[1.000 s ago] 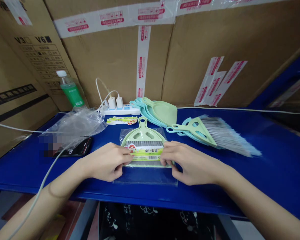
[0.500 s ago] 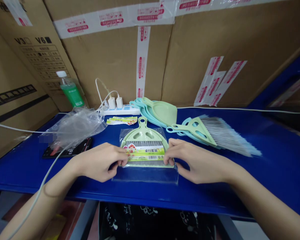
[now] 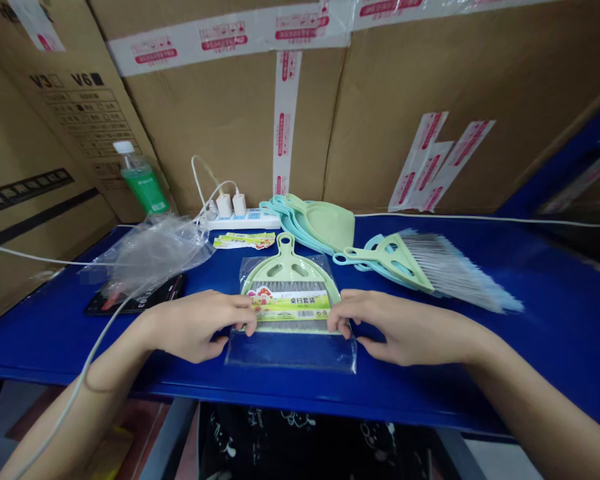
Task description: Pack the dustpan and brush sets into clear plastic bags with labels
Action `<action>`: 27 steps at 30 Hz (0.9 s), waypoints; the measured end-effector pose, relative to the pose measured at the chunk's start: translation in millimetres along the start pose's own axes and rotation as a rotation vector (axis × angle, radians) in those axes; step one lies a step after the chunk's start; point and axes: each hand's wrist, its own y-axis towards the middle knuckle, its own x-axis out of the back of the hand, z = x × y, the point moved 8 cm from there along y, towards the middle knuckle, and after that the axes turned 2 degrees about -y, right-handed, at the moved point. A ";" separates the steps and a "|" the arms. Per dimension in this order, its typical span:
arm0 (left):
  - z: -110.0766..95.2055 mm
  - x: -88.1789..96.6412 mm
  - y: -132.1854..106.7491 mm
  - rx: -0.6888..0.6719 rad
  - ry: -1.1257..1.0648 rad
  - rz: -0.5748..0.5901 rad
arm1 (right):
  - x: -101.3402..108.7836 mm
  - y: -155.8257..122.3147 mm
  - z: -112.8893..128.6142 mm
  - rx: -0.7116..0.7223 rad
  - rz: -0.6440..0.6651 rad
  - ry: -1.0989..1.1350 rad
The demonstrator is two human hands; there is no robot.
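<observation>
A light green dustpan [image 3: 286,250] with a grey-bristled brush [image 3: 283,287] lies flat inside a clear plastic bag [image 3: 293,353] on the blue table. Across the brush runs a yellow-green paper label [image 3: 290,305] with mushroom pictures. My left hand [image 3: 200,325] rests its fingertips on the left edge of the dustpan and label, its thumb apart from the fingers. On the opposite edge, the bent fingers of my right hand [image 3: 380,327] touch the dustpan's right corner, thumb also held away. The bag's front part lies flat below the dustpan.
Stacked dustpans [image 3: 330,223] and brushes [image 3: 430,267] lie behind and to the right. Spare labels [image 3: 244,240] sit before a power strip [image 3: 260,219]. Loose plastic bags [image 3: 155,247] partly cover a black object [image 3: 163,293] at left, near a green bottle [image 3: 145,187]. Cardboard stands behind.
Both thumbs have drawn away from the bag's sides, loosening the hands slightly. My right hand's knuckles are a little lower. The bagged dustpan has stayed nearly in place.
</observation>
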 end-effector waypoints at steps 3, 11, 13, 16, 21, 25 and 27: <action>0.7 -1.5 0.7 -0.008 -0.051 0.025 | -0.8 0.6 -0.9 -0.015 0.015 0.008; -2.3 3.0 4.9 -0.070 -0.118 -0.011 | -0.9 -1.2 -5.5 -0.029 0.003 0.015; -1.1 4.0 5.5 -0.051 -0.111 -0.020 | -0.9 -2.0 -6.5 -0.043 0.003 0.013; 0.4 4.3 6.7 -0.019 -0.106 -0.037 | -0.6 -1.7 -6.4 -0.053 -0.003 0.010; -0.1 2.9 7.9 0.011 -0.062 -0.056 | -1.4 2.4 -6.6 -0.063 -0.042 -0.019; 1.1 2.0 9.9 0.032 -0.051 -0.071 | -0.3 6.1 -5.0 -0.048 -0.108 -0.049; 2.0 1.2 11.6 0.030 -0.057 -0.078 | -0.4 7.9 -4.3 -0.044 -0.121 -0.052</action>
